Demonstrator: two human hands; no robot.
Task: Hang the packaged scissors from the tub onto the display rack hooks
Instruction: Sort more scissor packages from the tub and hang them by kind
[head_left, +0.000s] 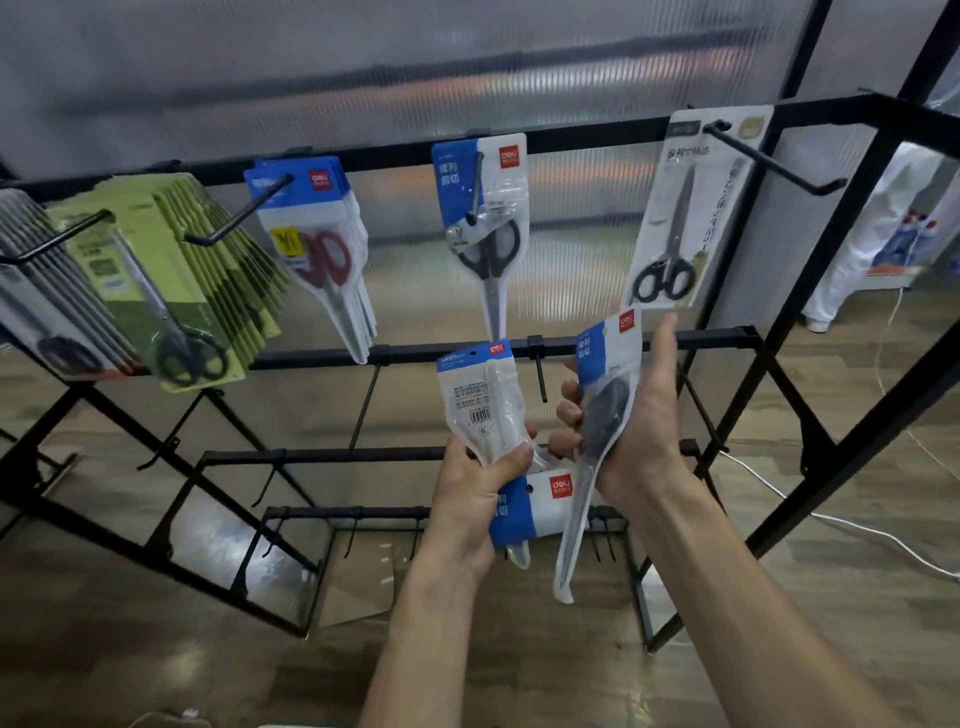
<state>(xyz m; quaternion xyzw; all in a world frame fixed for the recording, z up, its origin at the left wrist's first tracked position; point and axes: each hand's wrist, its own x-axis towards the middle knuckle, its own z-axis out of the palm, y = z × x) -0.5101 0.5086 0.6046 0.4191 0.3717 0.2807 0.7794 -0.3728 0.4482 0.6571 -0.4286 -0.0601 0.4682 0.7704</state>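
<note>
My left hand (475, 486) grips two blue-and-white scissors packs: one upright with its barcode back facing me (478, 400), one lower with its blue label showing (524, 512). My right hand (641, 415) holds a third blue-and-white pack (602, 410) with black-handled scissors, tip pointing down. Both hands are in front of the black display rack (597, 137), below its top bar. On that bar's hooks hang a black-handled blue pack (485, 208), red-handled blue packs (322, 244), a grey-card pack (691, 208) and many green packs (171, 275). The tub is out of view.
Grey packs (41, 291) hang at the far left. Lower rack bars carry bare hooks (540, 374). A white cable (841, 525) runs over the wooden floor at the right. Behind the rack is a ribbed translucent wall. A person in white stands at the far right (878, 234).
</note>
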